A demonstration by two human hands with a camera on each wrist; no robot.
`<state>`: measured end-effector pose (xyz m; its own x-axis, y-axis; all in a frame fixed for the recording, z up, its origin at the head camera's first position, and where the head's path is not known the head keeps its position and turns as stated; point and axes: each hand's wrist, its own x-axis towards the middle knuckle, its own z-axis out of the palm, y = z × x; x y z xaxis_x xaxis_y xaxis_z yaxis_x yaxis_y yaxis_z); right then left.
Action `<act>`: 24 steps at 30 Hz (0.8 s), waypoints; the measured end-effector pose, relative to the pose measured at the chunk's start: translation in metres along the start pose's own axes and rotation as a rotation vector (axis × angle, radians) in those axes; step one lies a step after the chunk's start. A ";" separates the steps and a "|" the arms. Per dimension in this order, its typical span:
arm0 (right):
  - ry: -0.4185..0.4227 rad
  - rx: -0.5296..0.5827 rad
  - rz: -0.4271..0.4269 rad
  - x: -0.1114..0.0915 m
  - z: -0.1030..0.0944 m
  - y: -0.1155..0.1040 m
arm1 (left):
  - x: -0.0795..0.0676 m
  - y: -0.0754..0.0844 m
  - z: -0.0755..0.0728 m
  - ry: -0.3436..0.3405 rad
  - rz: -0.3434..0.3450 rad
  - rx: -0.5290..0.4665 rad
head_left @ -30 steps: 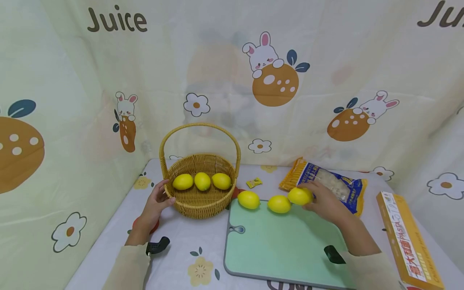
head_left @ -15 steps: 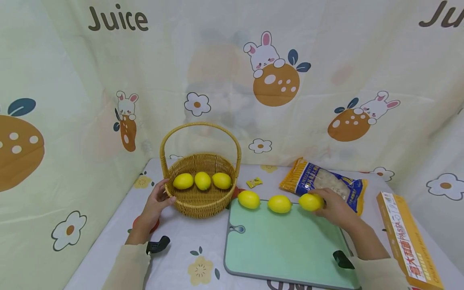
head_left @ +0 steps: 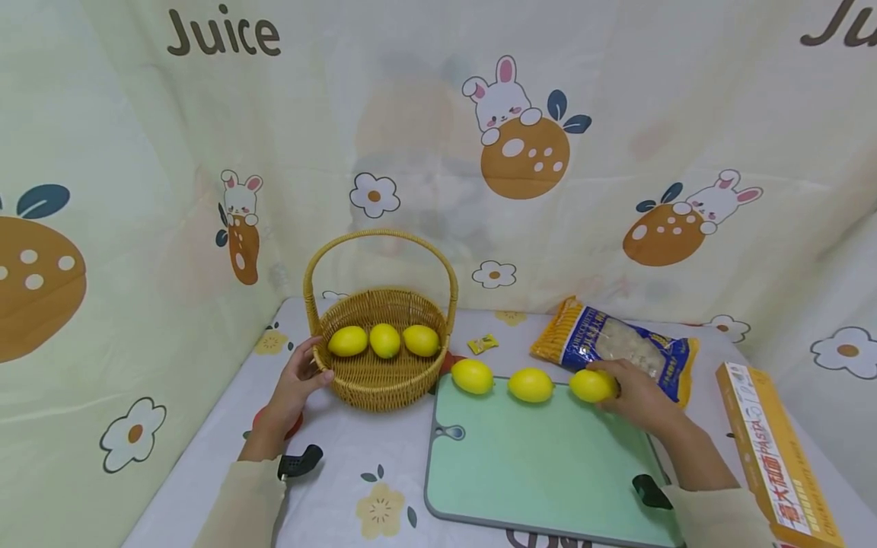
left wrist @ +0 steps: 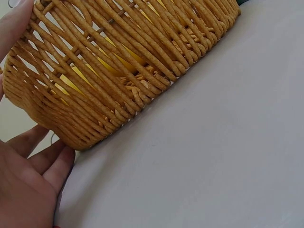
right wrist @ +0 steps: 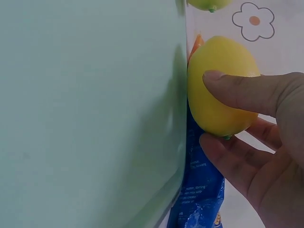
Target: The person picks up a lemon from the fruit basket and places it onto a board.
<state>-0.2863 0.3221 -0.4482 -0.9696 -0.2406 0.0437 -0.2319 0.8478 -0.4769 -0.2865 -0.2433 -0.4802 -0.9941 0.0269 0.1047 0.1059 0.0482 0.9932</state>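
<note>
My left hand (head_left: 298, 380) grips the left side of a wicker basket (head_left: 382, 397) with a tall arched handle. In the left wrist view the thumb lies on one side of the woven wall (left wrist: 109, 52) and the fingers on the other. Three lemons (head_left: 384, 341) sit in a row inside the basket. At the far edge of the green cutting board (head_left: 534, 464), my right hand (head_left: 633, 392) holds a lemon (right wrist: 221, 90) with the thumb across it and fingers at its end. Two more lemons, a left one (head_left: 472, 376) and a middle one (head_left: 530, 385), lie along that same edge.
Behind the right hand lies a blue and yellow pasta bag (head_left: 630, 342). A long orange pasta box (head_left: 777, 457) is at the right. A small yellow wrapped packet (head_left: 483, 344) lies between basket and bag. Printed cloth (head_left: 411, 137) hangs behind the table.
My right hand has moved the lemon to the right and down to the board's far edge, apart from the middle lemon. The left hand has stayed on the basket.
</note>
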 end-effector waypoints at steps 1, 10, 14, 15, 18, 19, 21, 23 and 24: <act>-0.002 0.002 0.001 0.000 0.000 0.000 | 0.000 0.000 0.000 -0.001 0.001 0.003; -0.013 -0.014 0.010 -0.004 0.005 -0.001 | 0.011 -0.022 -0.006 0.013 -0.012 0.000; -0.009 -0.023 0.011 -0.004 0.005 -0.001 | 0.011 -0.021 -0.005 0.013 -0.012 -0.007; -0.009 -0.024 0.010 -0.005 0.006 -0.001 | 0.009 -0.018 -0.004 0.011 -0.010 -0.008; -0.008 -0.027 0.007 -0.005 0.006 -0.001 | 0.004 -0.008 -0.001 0.007 -0.013 -0.005; -0.008 -0.029 0.006 -0.005 0.006 -0.001 | 0.002 -0.005 0.000 0.006 -0.014 -0.001; -0.008 -0.030 0.006 -0.005 0.007 -0.001 | -0.001 0.001 0.001 0.006 -0.015 0.009; -0.008 -0.029 0.008 -0.006 0.007 -0.002 | -0.002 0.003 0.002 0.003 -0.015 0.014; -0.009 -0.029 0.009 -0.006 0.006 -0.002 | -0.002 0.003 0.002 0.003 -0.013 0.016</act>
<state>-0.2792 0.3188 -0.4531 -0.9710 -0.2370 0.0315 -0.2253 0.8633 -0.4516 -0.2846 -0.2411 -0.4773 -0.9955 0.0232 0.0917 0.0930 0.0643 0.9936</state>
